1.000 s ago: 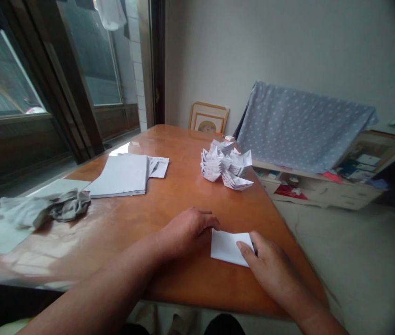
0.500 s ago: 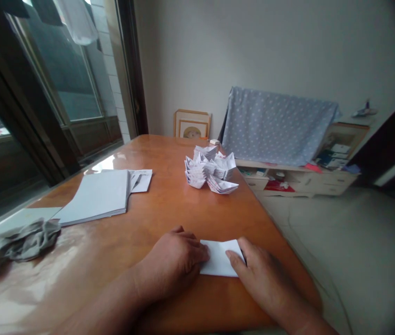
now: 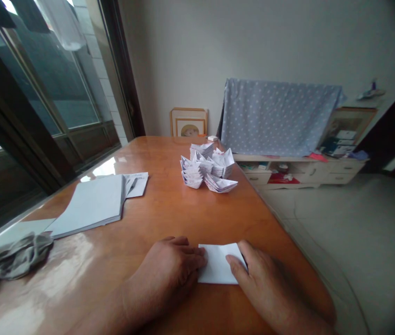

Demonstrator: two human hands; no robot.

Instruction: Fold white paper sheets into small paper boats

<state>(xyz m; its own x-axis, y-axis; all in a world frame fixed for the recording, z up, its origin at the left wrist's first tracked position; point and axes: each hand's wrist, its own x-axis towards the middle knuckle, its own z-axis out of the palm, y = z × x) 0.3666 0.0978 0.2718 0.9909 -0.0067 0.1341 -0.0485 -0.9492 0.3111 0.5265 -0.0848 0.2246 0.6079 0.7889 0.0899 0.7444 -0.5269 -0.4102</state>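
Left hand: (image 3: pixel 164 274) knuckles up, fingers loosely curled, not clenched; fingertips at the left edge of the folded white paper (image 3: pixel 216 265). Can't tell if they're gripping it or just bracing it.
Right hand: (image 3: pixel 267 284) fingers extended, front finger lying on the paper's right end. No clear pinch; thumb hidden, so grip can't be confirmed.
Paper: flat on the counter (image 3: pixel 169 209) near its front edge, between both hands. Probably placed there for a firm surface, with a hand at each end to stop it sliding.
Paper boats: (image 3: pixel 204 170) folded from white paper, nested in small stacks, well ahead of the hands. Likely kept there to leave the front area free.
Sheet stack: (image 3: pixel 89 204) loose white paper on the counter's window side, within reach of the left hand, overlapping a smaller printed sheet (image 3: pixel 136 184).
Cloth: gray crumpled cloth (image 3: pixel 16 260) at the counter's left edge, beside the stack.
Rest: framed picture (image 3: pixel 188 122) at the far end of the counter; polka-dot blue cloth (image 3: pixel 277 118) draped behind it over a low cabinet (image 3: pixel 298 172).
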